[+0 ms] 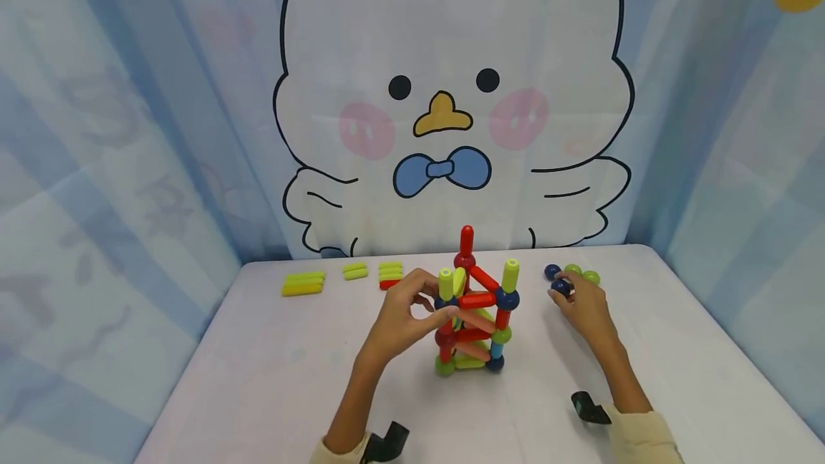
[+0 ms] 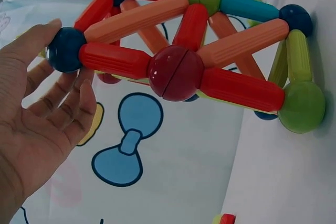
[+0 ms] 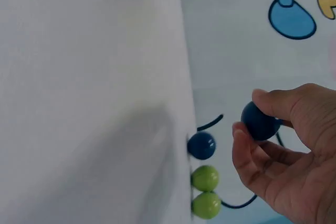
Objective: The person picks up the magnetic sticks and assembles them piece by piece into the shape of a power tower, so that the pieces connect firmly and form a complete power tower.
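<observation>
A tower of magnetic sticks and balls (image 1: 475, 299) stands on the table in the head view, in red, orange, lime, and blue. My left hand (image 1: 407, 310) holds its upper left dark blue ball (image 2: 66, 50), with the thumb on one side and fingers on the other. Off to the tower's right, my right hand (image 1: 585, 305) pinches a loose dark blue ball (image 3: 260, 121) between thumb and fingers, lifted off the tabletop. Beyond that hand rest another dark blue ball (image 3: 201, 146) and two lime balls, one of them a green ball (image 3: 205, 178).
Yellow and lime sticks (image 1: 303, 283) lie at the back left of the white table (image 1: 271, 378). More short lime sticks (image 1: 355, 271) sit nearby, and a red stick (image 1: 389, 283) lies beside others. A curtain with a cartoon bird (image 1: 451, 34) hangs behind.
</observation>
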Demonstrator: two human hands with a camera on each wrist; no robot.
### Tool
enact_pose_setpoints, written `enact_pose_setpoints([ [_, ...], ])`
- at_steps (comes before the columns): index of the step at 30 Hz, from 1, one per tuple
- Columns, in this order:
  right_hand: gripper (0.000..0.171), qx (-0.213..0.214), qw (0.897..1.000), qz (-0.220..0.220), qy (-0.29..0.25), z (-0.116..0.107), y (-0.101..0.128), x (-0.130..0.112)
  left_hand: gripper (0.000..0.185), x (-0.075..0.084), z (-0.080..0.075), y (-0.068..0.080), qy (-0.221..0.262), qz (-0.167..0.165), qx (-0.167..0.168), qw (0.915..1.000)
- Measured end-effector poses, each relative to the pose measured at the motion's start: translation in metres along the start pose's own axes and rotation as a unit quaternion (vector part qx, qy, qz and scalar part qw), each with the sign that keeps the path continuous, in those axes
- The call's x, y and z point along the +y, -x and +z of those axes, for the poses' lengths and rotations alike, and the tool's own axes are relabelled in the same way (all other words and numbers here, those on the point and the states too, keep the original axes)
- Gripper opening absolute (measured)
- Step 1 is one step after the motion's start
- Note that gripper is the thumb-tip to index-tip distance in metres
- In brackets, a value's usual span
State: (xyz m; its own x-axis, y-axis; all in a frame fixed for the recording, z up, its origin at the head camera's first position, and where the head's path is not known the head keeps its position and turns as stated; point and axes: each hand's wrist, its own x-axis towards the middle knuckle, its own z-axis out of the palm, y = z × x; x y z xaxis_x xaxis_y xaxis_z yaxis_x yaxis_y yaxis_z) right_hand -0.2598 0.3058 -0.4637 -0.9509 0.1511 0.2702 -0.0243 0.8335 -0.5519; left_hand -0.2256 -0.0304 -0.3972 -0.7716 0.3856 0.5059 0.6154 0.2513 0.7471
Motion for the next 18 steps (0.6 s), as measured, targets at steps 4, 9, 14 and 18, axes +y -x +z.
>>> enact_pose_setpoints([
  [4,0.039,-0.002,0.996,-0.052,-0.073,-0.013,-0.002,-0.023,0.027,0.001,0.000,0.000,0.005,-0.001,0.008,1.0000],
  [9,0.045,-0.010,0.987,-0.074,-0.141,-0.028,-0.009,-0.057,0.030,0.002,0.000,0.002,0.007,-0.005,0.010,0.9999],
  [14,0.046,-0.020,0.965,-0.138,-0.222,-0.038,-0.018,-0.090,0.030,0.001,0.000,0.002,-0.002,-0.005,0.006,1.0000],
  [18,0.042,-0.041,0.939,-0.180,-0.290,-0.046,-0.026,-0.112,0.030,0.001,0.000,0.002,0.001,0.002,0.005,1.0000],
])
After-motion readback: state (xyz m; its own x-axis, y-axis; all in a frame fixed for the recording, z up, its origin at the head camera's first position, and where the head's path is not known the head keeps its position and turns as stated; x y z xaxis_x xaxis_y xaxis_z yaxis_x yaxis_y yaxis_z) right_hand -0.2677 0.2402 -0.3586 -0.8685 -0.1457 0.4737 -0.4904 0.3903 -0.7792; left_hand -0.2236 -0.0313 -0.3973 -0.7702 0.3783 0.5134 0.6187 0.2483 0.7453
